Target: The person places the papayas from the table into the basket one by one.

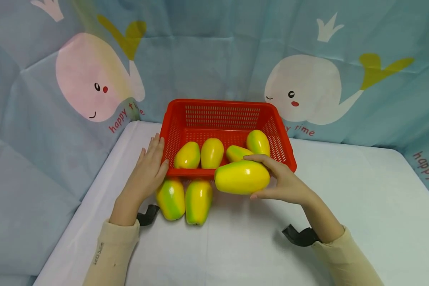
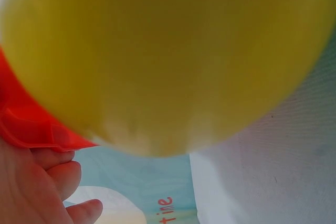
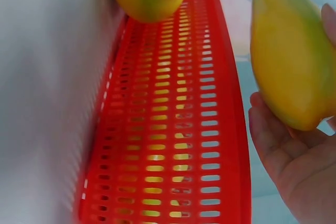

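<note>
Over the front rim of a red plastic basket (image 1: 221,104), my right hand (image 1: 284,180) grips a yellow-green papaya (image 1: 242,177), thumb below and fingers over the top. The right wrist view shows this papaya (image 3: 294,59) raised beside the slotted basket wall (image 3: 173,108). My left hand (image 1: 146,171) rests with extended fingers against the basket's left side. Inside the basket lie several papayas (image 1: 211,154), one partly hidden behind the held one. Two more papayas (image 1: 171,200) (image 1: 198,202) are on the table before the basket; a papaya (image 2: 168,66) fills much of the left wrist view.
A white cloth covers the table (image 1: 346,198). Behind and to the left hangs a blue curtain (image 1: 214,51) printed with whales, close to the basket's back. Black wrist mounts (image 1: 300,235) stick out from both sleeves.
</note>
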Available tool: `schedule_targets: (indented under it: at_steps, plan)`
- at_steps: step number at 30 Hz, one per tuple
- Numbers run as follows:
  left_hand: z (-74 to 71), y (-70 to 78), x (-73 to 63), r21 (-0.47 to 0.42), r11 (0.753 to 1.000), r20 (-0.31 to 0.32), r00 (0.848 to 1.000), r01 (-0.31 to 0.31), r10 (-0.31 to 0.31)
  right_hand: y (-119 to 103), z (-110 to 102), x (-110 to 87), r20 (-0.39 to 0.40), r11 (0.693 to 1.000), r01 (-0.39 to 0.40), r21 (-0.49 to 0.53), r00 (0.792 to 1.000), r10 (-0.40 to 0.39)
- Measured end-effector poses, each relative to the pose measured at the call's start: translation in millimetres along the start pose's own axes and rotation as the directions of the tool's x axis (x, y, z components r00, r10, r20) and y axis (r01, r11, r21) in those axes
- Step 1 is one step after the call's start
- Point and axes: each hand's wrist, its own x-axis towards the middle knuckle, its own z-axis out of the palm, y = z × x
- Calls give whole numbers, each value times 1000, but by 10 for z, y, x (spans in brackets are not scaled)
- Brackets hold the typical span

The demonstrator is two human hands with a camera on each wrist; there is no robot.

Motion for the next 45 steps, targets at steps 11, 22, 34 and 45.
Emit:
schedule_targets:
  at_steps: [11,22,34,45]
  plan:
    - [13,-24,-16,-5,1000,1,1000,7,-7,59,-153,253,-13,999,-34,-21,999,34]
    - [31,-31,-17,-11,1000,-13,1000,-11,11,205,-304,418,-51,992,-123,-23,991,122]
    - [41,-39,-2,-1,1000,-19,1000,-19,19,138,-510,563,-64,987,-147,-62,988,143]
    - [18,-22,11,-3,1000,-12,1000,-18,18,98,-614,788,-78,984,-151,-96,986,144]
